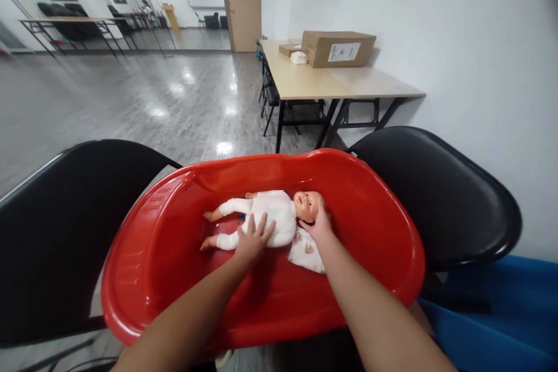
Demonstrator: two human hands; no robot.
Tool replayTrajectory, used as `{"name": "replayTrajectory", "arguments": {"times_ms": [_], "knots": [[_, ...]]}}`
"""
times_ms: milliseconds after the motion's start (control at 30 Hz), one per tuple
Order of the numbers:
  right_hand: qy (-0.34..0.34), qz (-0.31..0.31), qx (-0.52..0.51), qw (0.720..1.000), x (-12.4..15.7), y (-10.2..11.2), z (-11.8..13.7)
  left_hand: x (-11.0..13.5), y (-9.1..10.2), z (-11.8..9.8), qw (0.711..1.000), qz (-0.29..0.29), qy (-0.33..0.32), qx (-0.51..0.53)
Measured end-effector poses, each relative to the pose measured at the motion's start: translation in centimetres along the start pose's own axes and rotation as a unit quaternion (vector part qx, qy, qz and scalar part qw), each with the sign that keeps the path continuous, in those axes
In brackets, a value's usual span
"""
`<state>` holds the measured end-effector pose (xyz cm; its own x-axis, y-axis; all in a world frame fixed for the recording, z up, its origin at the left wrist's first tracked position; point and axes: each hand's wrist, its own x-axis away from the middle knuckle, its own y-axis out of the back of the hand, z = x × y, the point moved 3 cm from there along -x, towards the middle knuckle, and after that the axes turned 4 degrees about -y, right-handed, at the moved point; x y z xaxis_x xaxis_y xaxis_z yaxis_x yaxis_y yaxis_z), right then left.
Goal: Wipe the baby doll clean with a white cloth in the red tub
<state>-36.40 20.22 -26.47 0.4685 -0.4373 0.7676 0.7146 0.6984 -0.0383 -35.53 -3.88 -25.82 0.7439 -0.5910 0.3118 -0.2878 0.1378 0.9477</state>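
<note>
A baby doll (274, 209) with a white cloth body lies face up in a red baby bathtub (279, 325), its head to the right and its feet to the left. My left hand (253, 239) rests on the doll's belly with the fingers spread. Around the near side of the doll's head curls my right hand (321, 222), thumb at the forehead and fingers beneath by the neck. Under my right wrist, a white printed cloth (307, 253) lies on the tub floor, partly covered by the doll and my arm.
Black chairs flank the tub, one at the left (52, 232) and one at the right (440, 192). Beyond stands a table (314, 84) bearing a cardboard box (337, 49). A blue object (501, 314) sits at the lower right, beside a white wall.
</note>
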Motion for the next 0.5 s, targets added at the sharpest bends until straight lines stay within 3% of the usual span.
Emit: {"name": "replayTrajectory", "arguments": {"times_ms": [100,300,500], "knots": [[-0.021,-0.033,-0.094,0.995,0.1,-0.7,0.2,-0.4,0.0,0.2,1.0,0.006,0.0,-0.003],[-0.046,-0.049,-0.105,0.992,0.0,-1.0,0.6,-0.4,-0.2,0.4,1.0,0.005,0.001,-0.002],[-0.054,-0.053,-0.106,0.992,0.0,-0.8,0.5,0.2,0.3,1.5,0.992,0.02,0.113,0.051]]}}
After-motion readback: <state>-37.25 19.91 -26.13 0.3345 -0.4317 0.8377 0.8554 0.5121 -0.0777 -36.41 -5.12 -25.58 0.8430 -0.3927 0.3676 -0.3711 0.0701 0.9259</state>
